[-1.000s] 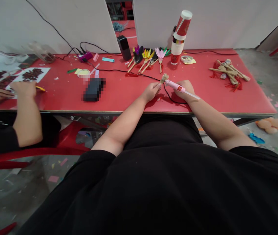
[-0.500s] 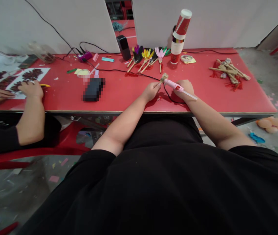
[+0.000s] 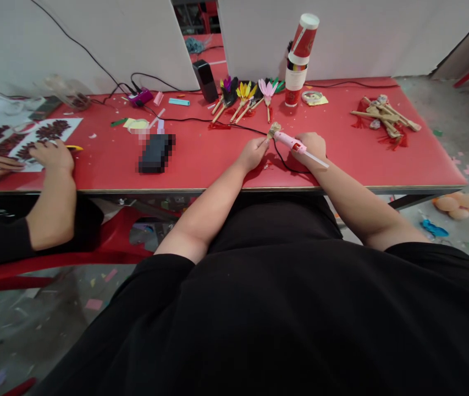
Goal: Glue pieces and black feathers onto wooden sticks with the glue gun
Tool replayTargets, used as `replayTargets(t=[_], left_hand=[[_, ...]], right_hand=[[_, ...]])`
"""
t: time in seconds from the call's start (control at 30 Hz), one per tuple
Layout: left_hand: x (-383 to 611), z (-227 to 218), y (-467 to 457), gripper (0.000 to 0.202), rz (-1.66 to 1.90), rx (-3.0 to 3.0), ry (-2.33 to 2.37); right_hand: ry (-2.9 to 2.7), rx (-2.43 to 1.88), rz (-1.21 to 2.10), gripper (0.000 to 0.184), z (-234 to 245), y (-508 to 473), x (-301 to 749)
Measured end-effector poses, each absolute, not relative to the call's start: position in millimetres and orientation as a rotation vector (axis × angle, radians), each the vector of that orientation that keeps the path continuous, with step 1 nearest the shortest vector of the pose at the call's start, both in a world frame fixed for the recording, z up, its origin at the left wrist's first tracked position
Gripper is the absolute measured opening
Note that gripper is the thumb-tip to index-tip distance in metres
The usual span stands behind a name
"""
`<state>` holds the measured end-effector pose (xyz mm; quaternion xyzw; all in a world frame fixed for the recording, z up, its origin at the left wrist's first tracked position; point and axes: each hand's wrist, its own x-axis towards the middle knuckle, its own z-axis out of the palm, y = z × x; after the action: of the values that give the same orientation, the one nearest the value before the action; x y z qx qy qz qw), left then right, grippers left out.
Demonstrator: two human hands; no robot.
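My right hand (image 3: 312,147) is closed around a pink glue gun (image 3: 287,142), with a clear glue stick (image 3: 315,159) poking out of its back end. The gun's nozzle meets a small beige stick piece (image 3: 274,130), pinched between the fingers of my left hand (image 3: 255,152). Most of that piece is hidden by my fingers. Just beyond lie several sticks topped with feather flowers, among them a yellow flower (image 3: 246,92) and a pink flower (image 3: 268,91). A heap of beige sticks with red tassels (image 3: 385,116) rests on the right side of the table.
On the red table (image 3: 201,159) stand stacked paper cups (image 3: 296,78) and a black box (image 3: 206,81). A tape roll (image 3: 312,98) lies beside the cups. A black cable runs to a purple power adapter (image 3: 140,99). At left, a co-worker's hand (image 3: 55,154) rests on a printed sheet.
The view has shifted slightly. My hands keep nearly the same pose, with the glue gun's tip still at the beige piece.
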<state>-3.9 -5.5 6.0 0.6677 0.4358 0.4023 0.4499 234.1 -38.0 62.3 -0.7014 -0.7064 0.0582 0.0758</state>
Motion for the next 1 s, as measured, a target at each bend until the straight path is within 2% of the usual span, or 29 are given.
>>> replayTargets(t=[0.63,1.0], left_hand=[[-5.5,7.5,-7.8,0.059,1.003,1.704,1.091],[-3.9,7.9,-7.1,0.051,1.012,1.793,1.107]], right_hand=[[-2.121,-2.118,0.136,0.028,59.4,-36.0,237.1],[-2.119,-2.128,0.110,0.024,57.4,-31.6,241.8]])
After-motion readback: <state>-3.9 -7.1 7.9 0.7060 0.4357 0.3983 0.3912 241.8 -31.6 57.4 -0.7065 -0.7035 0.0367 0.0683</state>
